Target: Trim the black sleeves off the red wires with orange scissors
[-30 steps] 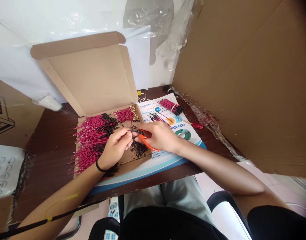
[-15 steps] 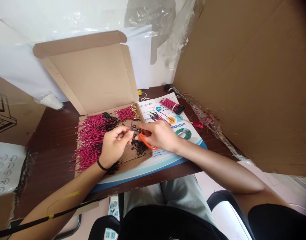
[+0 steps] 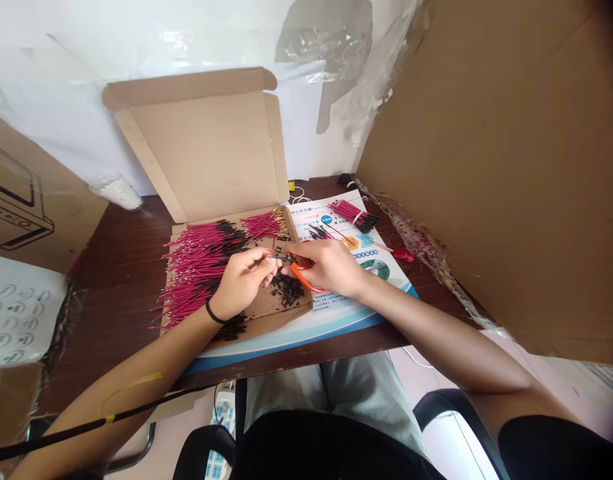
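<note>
Orange-handled cutters are gripped in my right hand. Their dark jaws point left and meet the fingertips of my left hand. That hand is closed in a pinch, with a thin red wire showing just above it; the part between the fingers is too small to make out clearly. Below both hands lies a shallow cardboard box. Its left side holds a thick layer of red wires with black ends. Black scraps are heaped under the cutters.
A smaller pile of red wires lies at the box's back. The box lid stands upright behind. To the right, a banded wire bundle and loose wires rest on a printed sheet. A large cardboard panel walls the right side.
The whole view has shifted slightly, so the scene sits further right. Both hands stay together at the cutters' jaws, with little change in their pose.
</note>
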The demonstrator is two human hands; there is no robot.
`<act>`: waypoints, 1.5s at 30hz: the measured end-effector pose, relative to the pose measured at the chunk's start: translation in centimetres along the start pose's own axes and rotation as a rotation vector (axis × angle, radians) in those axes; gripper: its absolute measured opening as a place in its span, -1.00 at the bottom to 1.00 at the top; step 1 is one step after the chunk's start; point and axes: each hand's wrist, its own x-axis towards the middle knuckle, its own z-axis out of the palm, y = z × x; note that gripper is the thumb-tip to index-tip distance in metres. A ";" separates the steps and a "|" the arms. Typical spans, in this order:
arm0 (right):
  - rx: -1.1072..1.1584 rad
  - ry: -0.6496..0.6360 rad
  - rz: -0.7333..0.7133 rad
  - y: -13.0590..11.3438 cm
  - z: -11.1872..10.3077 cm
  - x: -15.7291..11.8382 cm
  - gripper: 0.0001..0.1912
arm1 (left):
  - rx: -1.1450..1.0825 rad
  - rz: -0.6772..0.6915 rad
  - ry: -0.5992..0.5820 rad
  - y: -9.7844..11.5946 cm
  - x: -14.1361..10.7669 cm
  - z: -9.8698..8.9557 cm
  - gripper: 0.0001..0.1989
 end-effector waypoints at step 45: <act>-0.266 -0.038 0.058 0.1 0.3 0.1 -0.62 | -0.064 -0.134 0.071 -0.1 0.1 0.4 -0.71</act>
